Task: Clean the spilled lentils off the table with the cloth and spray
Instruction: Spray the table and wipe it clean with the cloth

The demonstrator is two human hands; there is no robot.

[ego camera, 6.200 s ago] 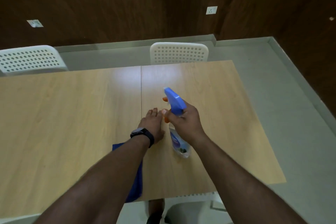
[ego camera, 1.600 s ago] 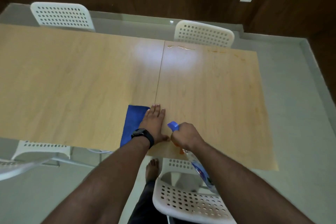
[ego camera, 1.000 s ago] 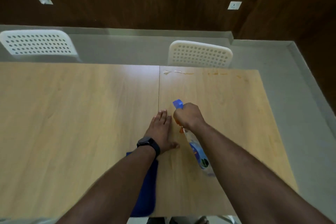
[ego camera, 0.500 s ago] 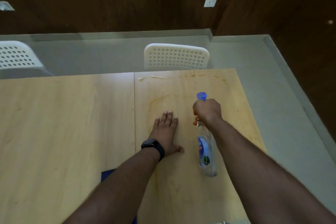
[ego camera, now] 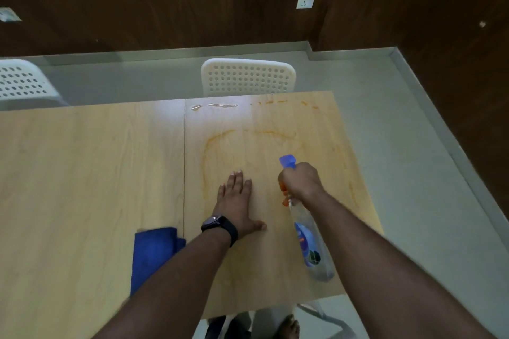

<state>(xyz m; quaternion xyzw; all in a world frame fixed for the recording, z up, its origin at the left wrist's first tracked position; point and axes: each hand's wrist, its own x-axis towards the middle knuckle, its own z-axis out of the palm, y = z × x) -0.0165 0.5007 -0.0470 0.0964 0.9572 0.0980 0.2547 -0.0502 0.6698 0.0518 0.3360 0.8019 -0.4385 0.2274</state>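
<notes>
Right hand (ego camera: 300, 180) grips the spray (ego camera: 308, 234), now reaching further across the stained table (ego camera: 82, 173); left hand (ego camera: 237, 198) lies flat, fingers together; cloth (ego camera: 151, 250) left behind, unused.

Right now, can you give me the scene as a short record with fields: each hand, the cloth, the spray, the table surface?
left hand: left hand lies flat on the table, fingers straight, holding nothing
right hand: right hand grips the spray bottle at its trigger, nozzle pointing away from the person
cloth: blue cloth lies on the table, left of the left forearm, untouched
table surface: orange streaks ring the area ahead of the hands; wet drops near the far edge
behind table: white chair
</notes>
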